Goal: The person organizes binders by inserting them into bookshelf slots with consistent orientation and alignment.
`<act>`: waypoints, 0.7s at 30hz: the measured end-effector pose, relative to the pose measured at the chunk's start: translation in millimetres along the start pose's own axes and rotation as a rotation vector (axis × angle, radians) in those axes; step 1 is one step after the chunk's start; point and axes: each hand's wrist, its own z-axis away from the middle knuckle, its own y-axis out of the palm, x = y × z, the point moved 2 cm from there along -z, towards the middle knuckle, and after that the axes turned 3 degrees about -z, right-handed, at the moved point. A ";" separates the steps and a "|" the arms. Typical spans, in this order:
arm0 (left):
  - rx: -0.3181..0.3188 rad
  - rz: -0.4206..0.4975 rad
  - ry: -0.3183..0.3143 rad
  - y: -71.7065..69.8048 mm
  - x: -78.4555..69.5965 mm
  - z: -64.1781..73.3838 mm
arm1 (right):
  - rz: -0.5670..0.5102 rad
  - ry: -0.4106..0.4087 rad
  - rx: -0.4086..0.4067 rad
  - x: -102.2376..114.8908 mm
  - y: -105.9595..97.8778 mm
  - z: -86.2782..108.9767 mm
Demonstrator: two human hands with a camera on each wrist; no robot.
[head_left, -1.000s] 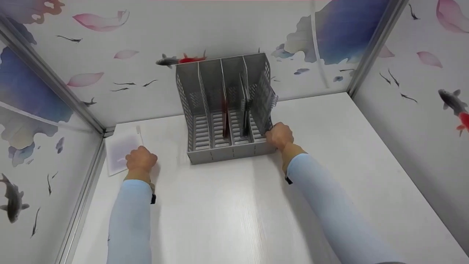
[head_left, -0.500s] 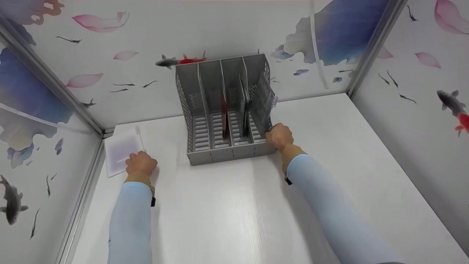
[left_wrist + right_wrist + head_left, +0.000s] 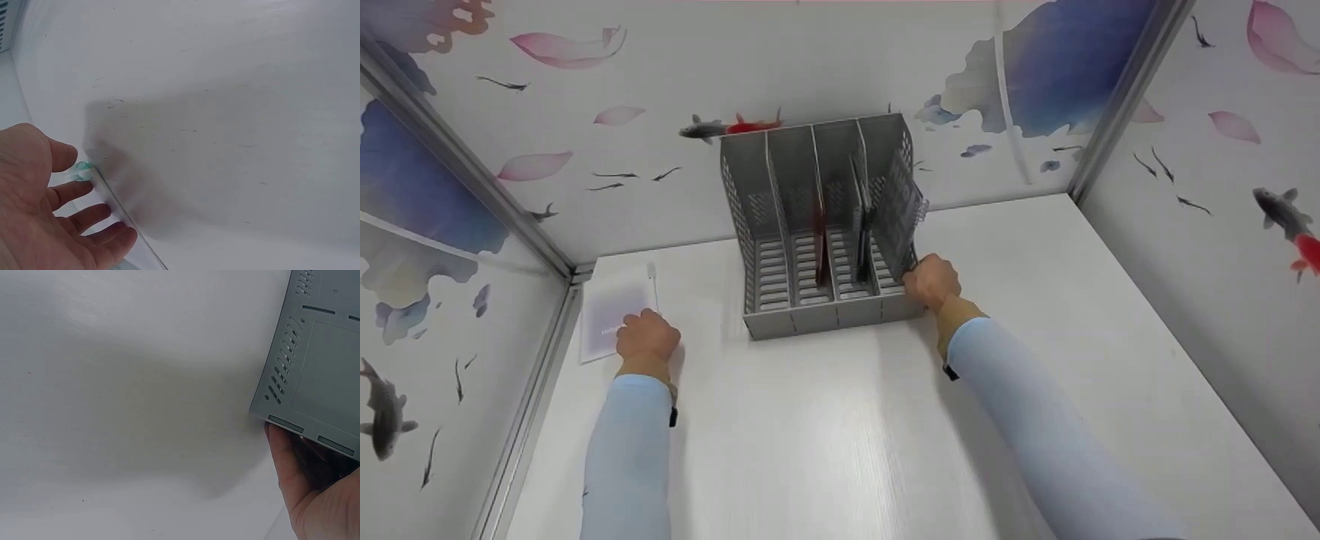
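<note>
In the head view my left hand (image 3: 648, 334) is at the right edge of a pale purple spiral notebook (image 3: 611, 311) lying at the table's left. Up close, its thumb and curled fingers hold the edge beside the clear coil (image 3: 83, 171). My right hand (image 3: 933, 280) grips the front right corner of a grey file rack (image 3: 791, 322) with slotted sides. The right wrist view has that hand (image 3: 315, 500) against the rack's edge (image 3: 278, 417); some fingers are hidden. A grey spiral-bound notebook (image 3: 898, 214) leans upright in the rack's rightmost compartment.
A thin red-brown item (image 3: 820, 244) and dark thin items (image 3: 860, 232) stand upright in the middle compartments. The rack is near the printed back wall (image 3: 840, 60). White tabletop (image 3: 802, 427) extends in front, with panels on both sides.
The purple notebook has shifted slightly right, and its coil side shows more above my left hand. That hand has dipped slightly toward me. My right hand and the rack look the same.
</note>
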 end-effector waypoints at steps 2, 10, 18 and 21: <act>-0.010 -0.001 -0.002 1.3 0.9 -1.6 | -0.004 0.009 0.001 0.3 -0.2 -0.1; -0.027 -0.026 0.006 7.1 6.7 -4.6 | -0.003 0.013 0.004 1.9 0.2 -0.4; -0.039 0.016 0.002 10.8 9.8 -5.5 | -0.004 0.005 -0.002 2.4 -0.8 0.3; -0.045 0.030 0.011 10.5 9.1 -3.2 | -0.001 0.012 0.002 2.6 -1.1 0.8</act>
